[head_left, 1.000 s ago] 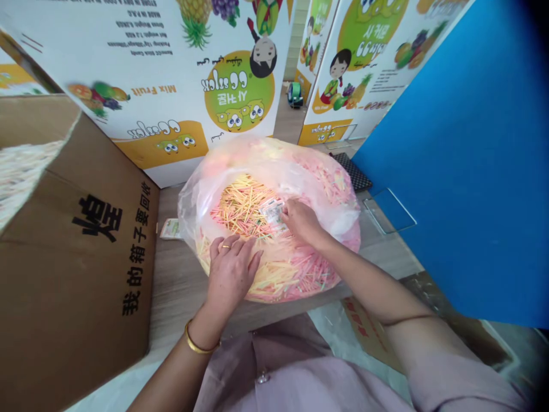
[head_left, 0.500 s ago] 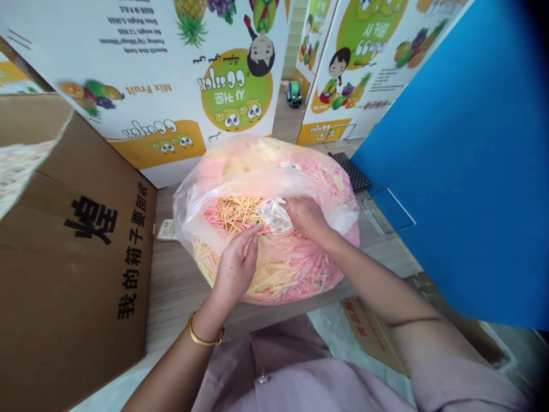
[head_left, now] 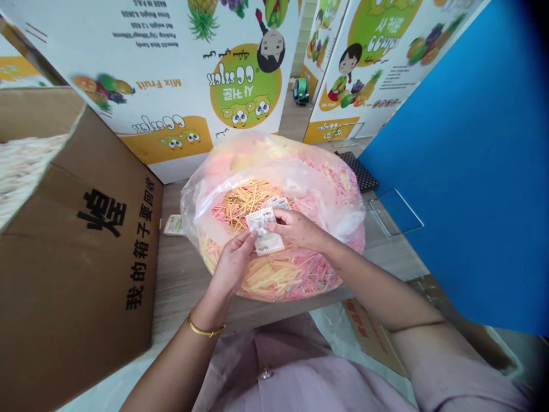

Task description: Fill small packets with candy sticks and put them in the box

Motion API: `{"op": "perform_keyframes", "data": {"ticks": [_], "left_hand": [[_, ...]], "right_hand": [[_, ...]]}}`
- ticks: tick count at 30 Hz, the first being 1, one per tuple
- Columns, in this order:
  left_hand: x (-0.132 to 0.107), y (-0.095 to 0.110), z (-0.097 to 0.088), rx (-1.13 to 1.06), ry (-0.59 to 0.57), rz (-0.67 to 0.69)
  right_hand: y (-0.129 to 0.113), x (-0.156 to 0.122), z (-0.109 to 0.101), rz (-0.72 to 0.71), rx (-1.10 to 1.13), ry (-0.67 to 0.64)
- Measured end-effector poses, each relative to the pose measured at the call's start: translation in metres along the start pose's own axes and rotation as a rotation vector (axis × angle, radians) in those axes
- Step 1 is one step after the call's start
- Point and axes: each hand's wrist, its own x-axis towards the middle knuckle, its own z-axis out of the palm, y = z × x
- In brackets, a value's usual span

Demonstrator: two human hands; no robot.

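Left hand (head_left: 234, 266) has lifted to right hand (head_left: 295, 229), seemingly pinching sachets (head_left: 265, 229) over bagged sticks (head_left: 274, 277).

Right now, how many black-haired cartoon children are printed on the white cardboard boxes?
3. One upside-down child on the nearest white cardboard box, one child on the white box to the right, and a small child on the farther box between them. More may be hidden.
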Motion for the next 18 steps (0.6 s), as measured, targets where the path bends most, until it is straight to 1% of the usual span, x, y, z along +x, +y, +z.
{"op": "perform_keyframes", "data": {"ticks": [2,4,6,9,11,12,13,15,17,18], "left_hand": [[-0.003,0.002,-0.009,0.032,0.092,0.012],[-0.008,0.004,-0.017,0.049,0.161,0.028],[-0.013,0.007,-0.023,0.054,0.206,0.044],[-0.021,0.008,-0.026,0.069,0.232,0.048],[-0.026,0.008,-0.027,0.086,0.237,0.042],[-0.028,0.009,-0.027,0.093,0.236,0.040],[-0.030,0.009,-0.028,0.096,0.232,0.038],[-0.033,0.010,-0.032,0.087,0.229,0.039],[-0.035,0.010,-0.036,0.077,0.249,0.051],[-0.035,0.009,-0.038,0.074,0.261,0.056]], "right_hand": [[-0.003,0.009,-0.004,-0.047,-0.051,0.044],[-0.008,0.023,-0.006,-0.058,-0.192,0.089],[-0.013,0.043,0.000,-0.083,-0.383,0.054],[-0.022,0.079,0.024,-0.194,-0.577,-0.062],[-0.029,0.104,0.046,-0.291,-0.679,-0.056],[-0.033,0.116,0.056,-0.310,-0.721,-0.045],[-0.038,0.126,0.066,-0.299,-0.749,-0.049],[-0.046,0.144,0.082,-0.225,-0.761,-0.093],[-0.052,0.155,0.094,-0.153,-0.719,-0.121],[-0.054,0.157,0.098,-0.142,-0.694,-0.111]]}}
